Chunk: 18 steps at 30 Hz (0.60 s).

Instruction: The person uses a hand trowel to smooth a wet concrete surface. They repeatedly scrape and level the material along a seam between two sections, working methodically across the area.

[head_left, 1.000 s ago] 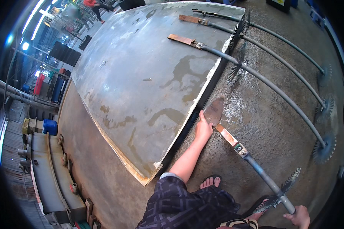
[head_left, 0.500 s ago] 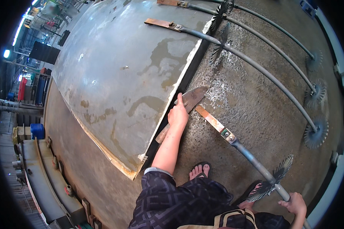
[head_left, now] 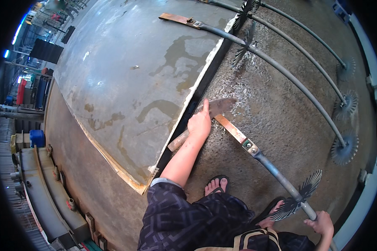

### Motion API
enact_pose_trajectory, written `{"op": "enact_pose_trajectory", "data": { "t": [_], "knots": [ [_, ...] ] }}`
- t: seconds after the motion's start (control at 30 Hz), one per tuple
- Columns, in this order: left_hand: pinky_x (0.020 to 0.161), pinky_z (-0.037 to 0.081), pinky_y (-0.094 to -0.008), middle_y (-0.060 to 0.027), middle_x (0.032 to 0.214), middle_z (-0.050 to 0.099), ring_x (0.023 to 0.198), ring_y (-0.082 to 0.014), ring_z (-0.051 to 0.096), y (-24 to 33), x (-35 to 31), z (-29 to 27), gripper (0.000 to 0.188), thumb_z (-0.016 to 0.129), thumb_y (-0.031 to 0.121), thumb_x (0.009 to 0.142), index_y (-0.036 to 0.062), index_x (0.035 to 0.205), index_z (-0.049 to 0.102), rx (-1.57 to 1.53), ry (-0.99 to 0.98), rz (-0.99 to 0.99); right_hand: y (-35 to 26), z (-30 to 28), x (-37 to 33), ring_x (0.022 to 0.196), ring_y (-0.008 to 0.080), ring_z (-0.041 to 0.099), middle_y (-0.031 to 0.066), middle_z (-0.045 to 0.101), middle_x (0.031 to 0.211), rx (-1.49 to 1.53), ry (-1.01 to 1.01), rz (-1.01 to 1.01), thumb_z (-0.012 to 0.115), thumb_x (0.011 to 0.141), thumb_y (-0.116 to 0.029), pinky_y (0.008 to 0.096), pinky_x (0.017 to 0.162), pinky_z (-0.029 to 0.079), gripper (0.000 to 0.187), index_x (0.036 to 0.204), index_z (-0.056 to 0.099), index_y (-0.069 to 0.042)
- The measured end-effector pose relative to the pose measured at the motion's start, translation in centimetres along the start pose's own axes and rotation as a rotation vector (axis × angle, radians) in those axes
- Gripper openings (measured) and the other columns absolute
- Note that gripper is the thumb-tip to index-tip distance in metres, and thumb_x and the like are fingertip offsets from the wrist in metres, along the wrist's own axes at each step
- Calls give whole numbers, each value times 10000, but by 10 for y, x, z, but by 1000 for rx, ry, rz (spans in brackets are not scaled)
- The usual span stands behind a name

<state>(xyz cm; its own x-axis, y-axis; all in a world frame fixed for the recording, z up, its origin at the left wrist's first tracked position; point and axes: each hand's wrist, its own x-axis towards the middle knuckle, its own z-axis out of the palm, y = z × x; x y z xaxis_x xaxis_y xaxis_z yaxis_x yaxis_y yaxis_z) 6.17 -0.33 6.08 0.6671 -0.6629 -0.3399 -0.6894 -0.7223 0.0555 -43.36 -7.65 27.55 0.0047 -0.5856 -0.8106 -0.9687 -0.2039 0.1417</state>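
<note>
The person's left hand [head_left: 200,124] was wrapped around the wooden handle of a flat, dark steel trowel [head_left: 217,106], the forefinger stretched out along the blade. The blade lay flat on the rough, wet grey concrete surface [head_left: 276,113], just beside the dark edge strip of the smooth curved grey slab [head_left: 125,79] that rose to the left. Water stains marked that slab.

The right hand [head_left: 321,222] was curled shut around the near end of a long grey metal pole [head_left: 276,173]. At its far end the pole carried a flat copper-coloured blade [head_left: 231,129], bolted on, which rested on the wet concrete close to the trowel. Further long metal poles with spiked wheel fittings [head_left: 343,148] lay across the rough ground beyond. The person's feet in dark sandals [head_left: 215,184] stood just behind the work.

To my eye the step in hand was smoothing the wet surface along the slab's edge by trowel, with the poled blade kept steady nearby. The next move would seem to call for an even pressure on the blade, kept flat and close to the strip without digging a corner in.
</note>
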Motion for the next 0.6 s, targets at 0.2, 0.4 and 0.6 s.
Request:
{"op": "enact_pose_trajectory", "data": {
  "t": [0.2, 0.4, 0.6],
  "knots": [
    [623, 545, -421, -174, 796, 671, 705, -303, 675, -3, 6, -4, 622, 425, 71, 838, 159, 1424, 237, -24, 25, -17, 10, 6, 3, 639, 366, 621, 218, 601, 638, 18, 10, -32, 788, 601, -379, 417, 636, 482, 457, 716, 637, 37],
    [696, 538, -425, -191, 895, 665, 803, -329, 667, 5, 1, -12, 594, 431, 76, 845, 179, 1405, 263, 3, -60, 8, 6, 6, -1, 642, 368, 619, 218, 603, 646, 22, -4, -15, 784, 606, -390, 419, 641, 483, 465, 720, 638, 36],
    [716, 536, -412, -183, 942, 662, 850, -315, 664, 1, 16, -9, 583, 433, 87, 863, 171, 1409, 246, -6, -96, -164, 5, 7, -5, 646, 369, 617, 218, 602, 649, 26, 17, -18, 792, 598, -402, 419, 640, 483, 483, 719, 634, 39]
  ]
}}
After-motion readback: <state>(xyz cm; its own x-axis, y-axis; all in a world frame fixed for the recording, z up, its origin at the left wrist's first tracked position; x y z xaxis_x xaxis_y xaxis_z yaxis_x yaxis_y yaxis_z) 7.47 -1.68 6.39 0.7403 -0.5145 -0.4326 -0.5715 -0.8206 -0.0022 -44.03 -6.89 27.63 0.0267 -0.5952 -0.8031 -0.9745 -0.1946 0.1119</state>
